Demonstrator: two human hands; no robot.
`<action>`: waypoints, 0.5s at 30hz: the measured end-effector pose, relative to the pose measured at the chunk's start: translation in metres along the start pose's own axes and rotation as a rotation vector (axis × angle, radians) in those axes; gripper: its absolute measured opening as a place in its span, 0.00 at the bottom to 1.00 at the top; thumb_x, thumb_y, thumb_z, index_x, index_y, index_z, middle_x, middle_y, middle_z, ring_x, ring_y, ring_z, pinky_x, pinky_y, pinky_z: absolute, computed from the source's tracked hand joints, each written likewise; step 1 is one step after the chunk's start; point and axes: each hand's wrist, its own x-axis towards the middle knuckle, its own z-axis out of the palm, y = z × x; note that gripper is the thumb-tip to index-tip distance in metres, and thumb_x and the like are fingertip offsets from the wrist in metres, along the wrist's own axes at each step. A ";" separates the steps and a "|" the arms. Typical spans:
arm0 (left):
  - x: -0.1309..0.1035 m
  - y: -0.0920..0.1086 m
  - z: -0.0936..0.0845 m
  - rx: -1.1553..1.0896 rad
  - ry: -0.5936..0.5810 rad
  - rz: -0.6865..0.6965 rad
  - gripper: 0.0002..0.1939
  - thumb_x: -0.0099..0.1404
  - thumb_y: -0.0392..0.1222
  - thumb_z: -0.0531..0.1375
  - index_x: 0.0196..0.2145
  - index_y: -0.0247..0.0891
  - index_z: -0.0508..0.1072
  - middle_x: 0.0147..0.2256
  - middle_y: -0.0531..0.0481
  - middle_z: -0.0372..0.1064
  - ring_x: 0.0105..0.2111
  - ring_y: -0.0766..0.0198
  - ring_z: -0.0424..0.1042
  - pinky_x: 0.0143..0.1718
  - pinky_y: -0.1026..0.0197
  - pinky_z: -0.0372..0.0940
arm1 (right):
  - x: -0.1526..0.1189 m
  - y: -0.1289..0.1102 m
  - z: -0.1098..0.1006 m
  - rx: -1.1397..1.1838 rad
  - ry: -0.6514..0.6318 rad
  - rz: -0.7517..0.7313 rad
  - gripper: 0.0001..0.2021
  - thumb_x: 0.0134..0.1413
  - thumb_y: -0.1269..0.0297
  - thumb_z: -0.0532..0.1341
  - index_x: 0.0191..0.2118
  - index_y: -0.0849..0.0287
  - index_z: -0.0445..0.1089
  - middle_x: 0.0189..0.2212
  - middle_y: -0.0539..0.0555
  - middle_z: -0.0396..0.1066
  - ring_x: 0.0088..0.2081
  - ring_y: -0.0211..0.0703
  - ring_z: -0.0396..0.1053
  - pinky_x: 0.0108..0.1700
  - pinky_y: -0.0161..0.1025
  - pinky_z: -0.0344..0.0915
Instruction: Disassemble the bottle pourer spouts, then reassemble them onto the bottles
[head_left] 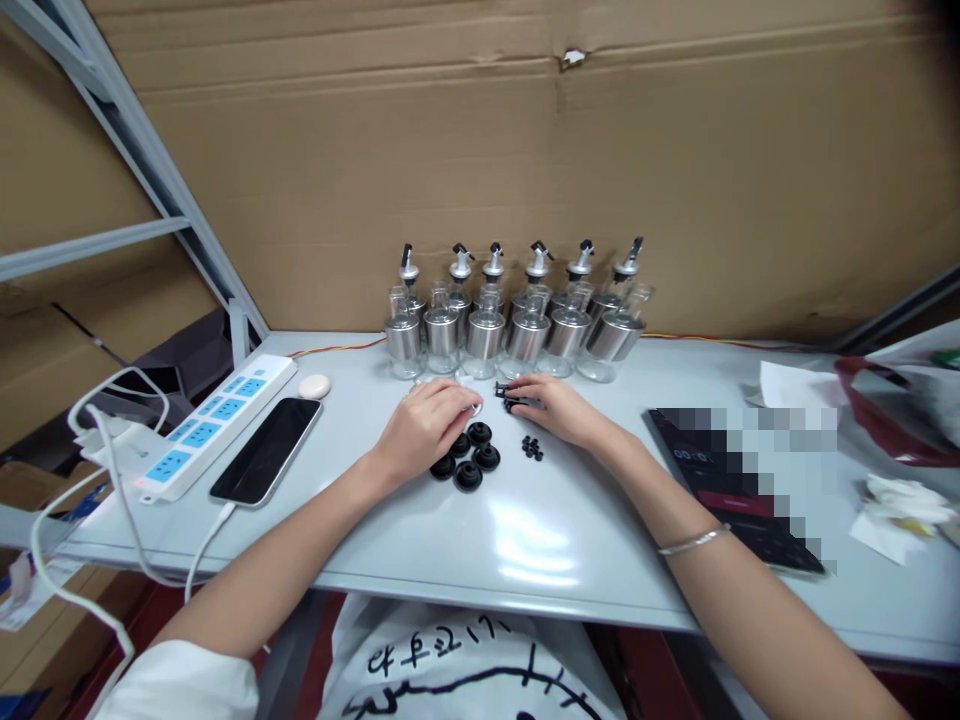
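Note:
My left hand (427,422) is closed in a pinch, with a small silvery-white piece (476,408) at its fingertips, partly hidden. Below and beside it lie several round black stoppers (469,475) with ribbed middles. My right hand (556,408) rests low over the table with its fingers apart, their tips touching small black lever-like parts (501,389). Nearer to me, to the left below that hand, is a little cluster of tiny black pieces (532,448). Behind both hands, glass bottles with metal sleeves (486,335) stand without spouts; the row behind them carries silver pour spouts (538,262) with black levers.
At left are a white power strip (217,425), a phone (268,452) on a charging cable and a round cream-coloured case (314,386). A dark tablet (720,490) lies at right, beyond it crumpled tissues (904,505). A cardboard wall (480,170) closes off the back.

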 end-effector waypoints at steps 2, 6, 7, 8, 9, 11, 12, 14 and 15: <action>0.000 0.000 0.000 0.000 -0.001 -0.001 0.06 0.66 0.33 0.53 0.40 0.35 0.69 0.36 0.48 0.74 0.39 0.61 0.70 0.40 0.57 0.67 | 0.001 0.000 0.000 0.005 0.000 0.008 0.14 0.55 0.65 0.58 0.45 0.62 0.75 0.45 0.61 0.72 0.47 0.54 0.69 0.51 0.49 0.65; -0.001 0.000 0.000 0.000 0.004 0.003 0.06 0.67 0.33 0.53 0.40 0.35 0.69 0.36 0.47 0.74 0.38 0.62 0.70 0.40 0.57 0.67 | 0.001 -0.001 0.000 0.006 0.013 0.017 0.12 0.54 0.66 0.59 0.43 0.60 0.76 0.43 0.60 0.73 0.45 0.53 0.70 0.50 0.48 0.65; 0.000 0.000 0.000 0.000 0.004 0.002 0.06 0.66 0.33 0.53 0.40 0.35 0.69 0.36 0.47 0.74 0.38 0.62 0.70 0.40 0.57 0.67 | 0.001 -0.001 -0.001 0.007 0.016 0.021 0.12 0.53 0.66 0.59 0.42 0.59 0.76 0.43 0.59 0.73 0.45 0.52 0.70 0.49 0.48 0.65; 0.000 0.000 0.000 0.000 0.003 0.001 0.06 0.66 0.33 0.53 0.40 0.35 0.69 0.36 0.47 0.74 0.38 0.62 0.70 0.40 0.57 0.67 | 0.000 -0.001 -0.002 0.007 0.020 0.027 0.11 0.53 0.66 0.60 0.41 0.59 0.76 0.42 0.59 0.73 0.44 0.52 0.70 0.49 0.47 0.66; 0.000 0.000 0.000 0.000 0.003 0.000 0.07 0.66 0.33 0.53 0.40 0.35 0.69 0.36 0.47 0.74 0.38 0.61 0.70 0.40 0.57 0.67 | 0.000 -0.002 -0.002 0.007 0.021 0.033 0.11 0.53 0.66 0.60 0.41 0.58 0.76 0.42 0.58 0.74 0.44 0.52 0.70 0.49 0.47 0.66; 0.000 0.000 -0.001 -0.012 0.002 -0.001 0.07 0.66 0.33 0.53 0.40 0.35 0.69 0.36 0.47 0.74 0.38 0.62 0.70 0.40 0.57 0.68 | -0.001 -0.002 -0.004 0.006 0.017 0.043 0.10 0.53 0.66 0.60 0.40 0.58 0.76 0.41 0.58 0.74 0.44 0.52 0.70 0.48 0.47 0.65; 0.000 0.000 -0.001 -0.026 0.004 0.001 0.07 0.66 0.32 0.53 0.40 0.34 0.69 0.36 0.47 0.74 0.38 0.62 0.70 0.40 0.57 0.68 | -0.001 -0.002 -0.004 0.004 0.010 0.047 0.10 0.53 0.66 0.60 0.40 0.59 0.76 0.41 0.59 0.74 0.44 0.52 0.70 0.48 0.47 0.65; 0.000 0.000 -0.001 -0.063 0.009 0.003 0.07 0.66 0.32 0.53 0.41 0.34 0.68 0.36 0.46 0.74 0.39 0.62 0.70 0.41 0.58 0.68 | -0.001 -0.003 -0.006 0.003 -0.007 0.058 0.10 0.53 0.66 0.60 0.40 0.60 0.76 0.41 0.59 0.73 0.44 0.52 0.69 0.48 0.47 0.65; 0.000 0.000 -0.001 -0.083 0.010 0.003 0.07 0.67 0.32 0.53 0.41 0.34 0.68 0.37 0.46 0.73 0.39 0.63 0.70 0.41 0.58 0.68 | -0.001 -0.003 -0.006 0.004 -0.014 0.065 0.10 0.53 0.67 0.60 0.40 0.60 0.76 0.41 0.59 0.73 0.44 0.52 0.69 0.49 0.47 0.65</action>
